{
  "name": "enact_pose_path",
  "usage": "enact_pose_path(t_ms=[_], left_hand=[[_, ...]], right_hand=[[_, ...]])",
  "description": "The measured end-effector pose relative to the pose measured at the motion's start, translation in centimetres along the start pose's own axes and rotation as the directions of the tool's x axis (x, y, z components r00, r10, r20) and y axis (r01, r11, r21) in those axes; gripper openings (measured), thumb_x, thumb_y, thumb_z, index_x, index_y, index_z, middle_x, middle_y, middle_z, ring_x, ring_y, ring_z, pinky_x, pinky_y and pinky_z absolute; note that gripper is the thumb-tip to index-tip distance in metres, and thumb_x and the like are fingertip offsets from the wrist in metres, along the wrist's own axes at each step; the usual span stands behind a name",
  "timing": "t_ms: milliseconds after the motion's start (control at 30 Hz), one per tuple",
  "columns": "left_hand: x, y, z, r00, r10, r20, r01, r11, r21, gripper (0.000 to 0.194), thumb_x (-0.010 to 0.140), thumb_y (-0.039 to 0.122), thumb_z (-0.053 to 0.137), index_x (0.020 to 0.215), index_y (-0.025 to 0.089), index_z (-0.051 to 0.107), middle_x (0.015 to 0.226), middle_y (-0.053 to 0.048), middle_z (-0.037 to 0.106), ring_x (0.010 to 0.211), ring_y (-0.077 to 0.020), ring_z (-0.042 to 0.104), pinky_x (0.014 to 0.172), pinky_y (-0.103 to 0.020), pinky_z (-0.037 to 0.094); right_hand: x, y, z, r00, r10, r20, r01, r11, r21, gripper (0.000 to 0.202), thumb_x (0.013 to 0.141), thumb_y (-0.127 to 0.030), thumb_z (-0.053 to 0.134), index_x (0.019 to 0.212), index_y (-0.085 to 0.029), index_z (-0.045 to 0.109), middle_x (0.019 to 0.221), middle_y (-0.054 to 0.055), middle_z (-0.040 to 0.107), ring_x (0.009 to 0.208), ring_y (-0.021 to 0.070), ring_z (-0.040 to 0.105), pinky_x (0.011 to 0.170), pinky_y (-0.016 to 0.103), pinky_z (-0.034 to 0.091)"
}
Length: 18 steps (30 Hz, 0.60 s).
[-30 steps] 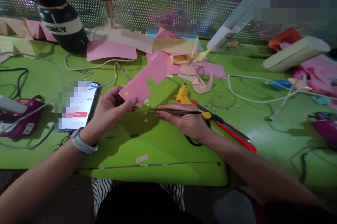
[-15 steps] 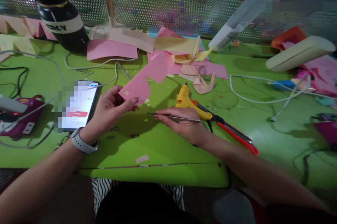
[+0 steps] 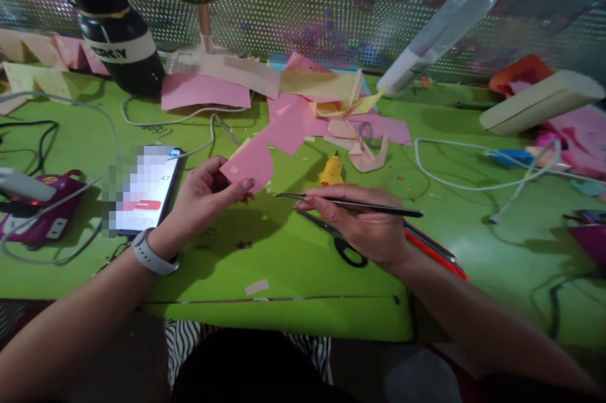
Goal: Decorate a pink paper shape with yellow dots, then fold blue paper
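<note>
My left hand [image 3: 201, 198] pinches a pink paper piece [image 3: 249, 166] between thumb and fingers, held just above the green table [image 3: 265, 264]. My right hand [image 3: 364, 223] grips thin metal tweezers [image 3: 350, 203], whose tips point left toward the paper, a short gap away. Black-handled scissors [image 3: 338, 242] lie on the table under my right hand. A yellow glue gun [image 3: 332, 169] rests just behind the tweezers.
A phone [image 3: 146, 191] lies left of my left hand. Pink and yellow paper sheets [image 3: 284, 93] pile up behind, by a fan base [image 3: 203, 43] and a black bottle [image 3: 118, 43]. White cables [image 3: 473, 163] cross the right side. A purple device [image 3: 33, 210] sits far left.
My right hand lifted the tweezers and shifted right, uncovering the scissors beneath. The left hand with the pink paper stayed about where it was.
</note>
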<state>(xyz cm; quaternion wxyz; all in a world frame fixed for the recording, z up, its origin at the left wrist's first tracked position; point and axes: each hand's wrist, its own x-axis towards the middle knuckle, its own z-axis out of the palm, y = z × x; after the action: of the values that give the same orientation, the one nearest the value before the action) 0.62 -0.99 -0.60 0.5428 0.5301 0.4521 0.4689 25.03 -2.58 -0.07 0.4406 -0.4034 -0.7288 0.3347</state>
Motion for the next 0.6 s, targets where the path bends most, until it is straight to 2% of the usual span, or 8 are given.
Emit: enact_pose_path(t_ms=[100, 267, 500, 600], left_hand=[[-0.1, -0.2, 0.4, 0.994, -0.051, 0.093, 0.050, 0.999, 0.016, 0.021, 0.075, 0.027, 0.078, 0.088, 0.017, 0.065, 0.080, -0.004, 0.075, 0.068, -0.0123, 0.070, 0.065, -0.022, 0.057], [-0.5, -0.7, 0.9, 0.955, -0.136, 0.264, 0.149, 0.988, -0.028, 0.023, 0.078, 0.028, 0.076, 0.094, 0.016, 0.065, 0.092, -0.007, 0.076, 0.079, -0.0146, 0.072, 0.068, -0.022, 0.056], [-0.7, -0.5, 1.0, 0.939, -0.200, 0.281, 0.217, 0.976, -0.032, 0.026, 0.076, 0.027, 0.079, 0.090, 0.014, 0.062, 0.085, -0.004, 0.074, 0.072, -0.0115, 0.068, 0.062, -0.019, 0.051], [-0.7, -0.5, 0.9, 0.932, -0.220, 0.287, 0.235, 0.972, -0.019, 0.029, 0.076, 0.028, 0.078, 0.093, 0.012, 0.061, 0.088, -0.006, 0.074, 0.075, -0.0126, 0.068, 0.065, -0.021, 0.051]], right_hand=[[-0.2, -0.8, -0.5, 0.998, -0.050, -0.044, 0.048, 0.997, -0.054, 0.016, 0.085, -0.022, 0.070, 0.098, -0.030, 0.076, 0.089, -0.001, 0.078, 0.075, 0.0182, 0.075, 0.068, 0.032, 0.062], [-0.1, -1.4, -0.4, 0.989, -0.138, -0.045, 0.129, 0.979, -0.158, 0.016, 0.085, -0.020, 0.070, 0.097, -0.028, 0.076, 0.089, -0.001, 0.078, 0.075, 0.0167, 0.074, 0.070, 0.029, 0.061], [0.0, -1.0, -0.1, 0.962, -0.272, -0.017, 0.262, 0.940, -0.221, 0.014, 0.084, -0.017, 0.070, 0.096, -0.023, 0.075, 0.088, 0.002, 0.078, 0.072, 0.0158, 0.074, 0.066, 0.026, 0.061], [0.1, -1.0, -0.1, 0.949, -0.315, -0.001, 0.305, 0.919, -0.252, 0.013, 0.084, -0.016, 0.069, 0.095, -0.021, 0.075, 0.086, 0.003, 0.078, 0.071, 0.0155, 0.074, 0.064, 0.025, 0.060]])
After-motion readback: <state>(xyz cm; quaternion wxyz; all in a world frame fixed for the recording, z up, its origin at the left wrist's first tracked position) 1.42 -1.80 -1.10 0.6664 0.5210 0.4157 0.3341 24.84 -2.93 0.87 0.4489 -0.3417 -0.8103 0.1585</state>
